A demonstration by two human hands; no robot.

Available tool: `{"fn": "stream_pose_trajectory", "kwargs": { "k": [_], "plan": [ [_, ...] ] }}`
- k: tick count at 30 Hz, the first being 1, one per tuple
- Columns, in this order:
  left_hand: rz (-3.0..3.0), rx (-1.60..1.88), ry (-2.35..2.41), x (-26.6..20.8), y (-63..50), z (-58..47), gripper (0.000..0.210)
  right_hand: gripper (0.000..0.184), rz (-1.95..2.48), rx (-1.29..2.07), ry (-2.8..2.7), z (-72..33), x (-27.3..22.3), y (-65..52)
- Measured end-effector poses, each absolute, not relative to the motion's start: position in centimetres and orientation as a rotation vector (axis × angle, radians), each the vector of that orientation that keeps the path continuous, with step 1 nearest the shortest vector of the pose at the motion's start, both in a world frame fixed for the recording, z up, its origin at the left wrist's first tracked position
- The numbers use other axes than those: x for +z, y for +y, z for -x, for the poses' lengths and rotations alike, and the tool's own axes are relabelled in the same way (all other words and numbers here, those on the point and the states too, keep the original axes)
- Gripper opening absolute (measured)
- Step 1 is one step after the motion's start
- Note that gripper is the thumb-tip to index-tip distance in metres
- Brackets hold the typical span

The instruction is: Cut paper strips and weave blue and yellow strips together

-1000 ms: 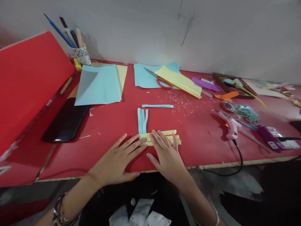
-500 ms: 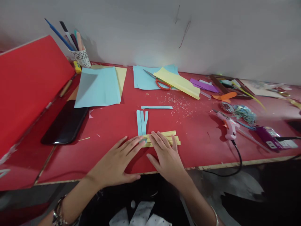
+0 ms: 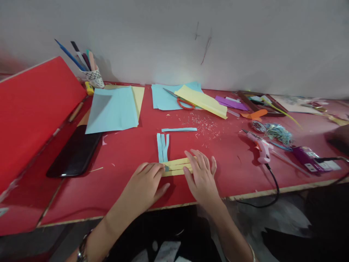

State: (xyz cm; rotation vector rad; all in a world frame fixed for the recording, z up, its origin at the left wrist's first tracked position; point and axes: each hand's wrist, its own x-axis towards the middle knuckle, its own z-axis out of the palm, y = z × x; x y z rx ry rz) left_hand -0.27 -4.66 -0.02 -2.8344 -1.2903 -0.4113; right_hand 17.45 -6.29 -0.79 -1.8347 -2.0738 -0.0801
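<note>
Several yellow paper strips (image 3: 177,166) lie side by side on the table, interlaced at their left end with light blue paper strips (image 3: 163,147) that point away from me. My left hand (image 3: 147,183) rests its bent fingers on the left end where the colours cross, thumb apart. Over the right end is my right hand (image 3: 203,174), its fingers spread and its thumb touching the yellow strips; the strip ends are hidden beneath it. A single loose blue strip (image 3: 179,129) lies crosswise just beyond.
On the red table (image 3: 131,153) are a black phone (image 3: 76,154), blue sheets (image 3: 113,109), scissors (image 3: 185,104) under folded yellow paper (image 3: 203,101), a pink glue gun (image 3: 259,145) with its cord over the edge, and a pen cup (image 3: 94,78). Another person's hand (image 3: 342,134) shows far right.
My right hand has shifted right along the yellow strips, uncovering more of their middle. My left fingers have bent more at the left end. The camera view has tilted slightly.
</note>
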Motion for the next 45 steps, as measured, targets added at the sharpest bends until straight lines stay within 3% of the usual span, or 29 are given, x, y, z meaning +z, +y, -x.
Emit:
{"fn": "stream_pose_trajectory", "kwargs": {
  "k": [4,9,15,23,30,36,45],
  "plan": [
    [2.820,-0.406,-1.437,0.3,-4.4,-0.5,0.020,0.028,1.856,-0.047,-2.100,-18.6,-0.7,-5.2],
    [2.738,-0.378,-1.604,0.7,-4.4,-1.4,0.022,0.016,1.887,0.069,-1.978,-19.3,-0.1,-4.3],
    [2.669,-0.287,-1.701,1.3,-4.4,-2.1,0.023,0.029,1.797,0.042,-1.986,-19.8,1.1,-3.8],
    [2.598,-0.346,-1.713,1.0,-4.3,-2.0,0.022,0.026,1.734,-0.011,-1.983,-19.7,1.9,-3.5],
    [2.598,-0.347,-1.724,1.1,-4.3,-2.0,0.021,0.040,1.724,-0.103,-2.071,-20.1,1.8,-3.1],
    [2.521,-0.329,-1.778,1.1,-4.3,-2.5,0.022,0.040,1.585,-0.186,-2.121,-19.7,2.2,-3.2],
    [2.455,-0.226,-1.973,1.4,-4.3,-3.3,0.032,0.032,1.484,0.329,-2.040,-17.3,4.2,-3.2]
  ]
}}
